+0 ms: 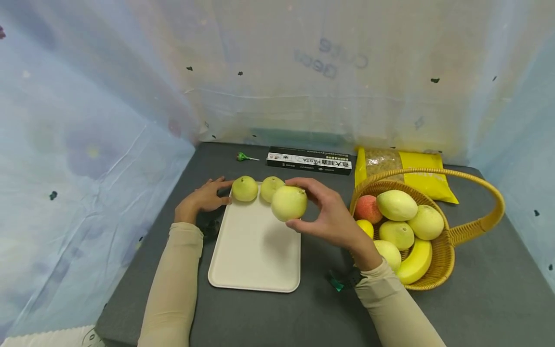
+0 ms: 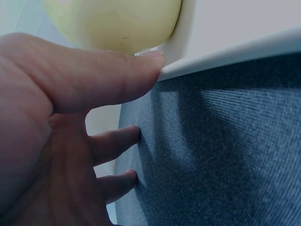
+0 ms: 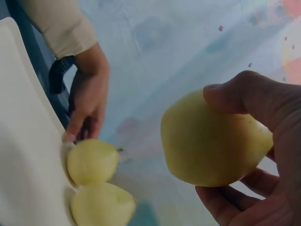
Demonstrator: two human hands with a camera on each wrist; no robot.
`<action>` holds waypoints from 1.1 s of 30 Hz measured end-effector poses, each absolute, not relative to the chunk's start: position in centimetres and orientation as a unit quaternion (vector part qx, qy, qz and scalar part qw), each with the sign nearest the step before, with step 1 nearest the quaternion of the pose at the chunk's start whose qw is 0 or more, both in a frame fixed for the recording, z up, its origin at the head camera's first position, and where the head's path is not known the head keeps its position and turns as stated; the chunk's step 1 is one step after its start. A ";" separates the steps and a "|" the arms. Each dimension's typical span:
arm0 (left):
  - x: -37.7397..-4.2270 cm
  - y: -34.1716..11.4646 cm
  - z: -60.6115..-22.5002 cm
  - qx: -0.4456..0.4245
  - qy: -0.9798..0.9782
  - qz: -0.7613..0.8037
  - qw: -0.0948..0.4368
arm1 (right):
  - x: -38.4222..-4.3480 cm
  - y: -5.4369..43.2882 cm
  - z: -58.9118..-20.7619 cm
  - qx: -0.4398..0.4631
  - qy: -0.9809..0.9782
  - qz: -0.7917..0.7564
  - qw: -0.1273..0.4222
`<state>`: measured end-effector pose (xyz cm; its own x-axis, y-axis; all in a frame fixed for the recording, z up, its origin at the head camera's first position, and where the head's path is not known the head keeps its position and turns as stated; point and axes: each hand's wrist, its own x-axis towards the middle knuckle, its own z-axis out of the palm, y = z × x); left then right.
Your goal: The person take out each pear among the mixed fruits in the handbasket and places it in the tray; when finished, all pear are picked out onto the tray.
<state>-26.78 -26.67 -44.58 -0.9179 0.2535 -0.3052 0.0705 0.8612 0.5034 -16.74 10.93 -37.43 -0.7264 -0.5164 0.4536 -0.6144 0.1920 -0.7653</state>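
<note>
My right hand pinches a pale yellow-green pear between thumb and fingers, raised over the white tray. In the right wrist view the thumb lies across one side of this pear. Two more pears sit side by side at the tray's far end: the left pear and the middle pear, which the held one partly covers. At the tray's far left corner is my left hand, its thumb by the rim close to the left pear and other fingertips on the dark cloth.
To the right stands a wicker basket with several fruits, among them a banana and a red fruit. Behind it lies a yellow bag. A black pasta box and a green-wrapped lollipop lie at the back.
</note>
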 end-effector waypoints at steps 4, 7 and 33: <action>-26.7 -26.5 -44.6 0.078 0.948 0.246 0.185 | -17.7 9.2 -38.3 0.372 -0.766 0.524 0.037; -26.7 -26.3 -44.6 0.075 0.950 0.243 0.184 | -18.4 8.0 -39.2 0.369 -0.765 0.527 0.025; -26.7 -26.6 -44.6 0.090 0.950 0.243 0.174 | -21.1 -0.5 -46.3 0.353 -0.795 0.489 -0.064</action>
<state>-26.67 -26.64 -44.60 -0.9231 0.2554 -0.2875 0.0863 0.8660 0.4925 -21.15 -0.54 -46.31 -0.7432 -0.6236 0.2426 -0.4981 0.2735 -0.8228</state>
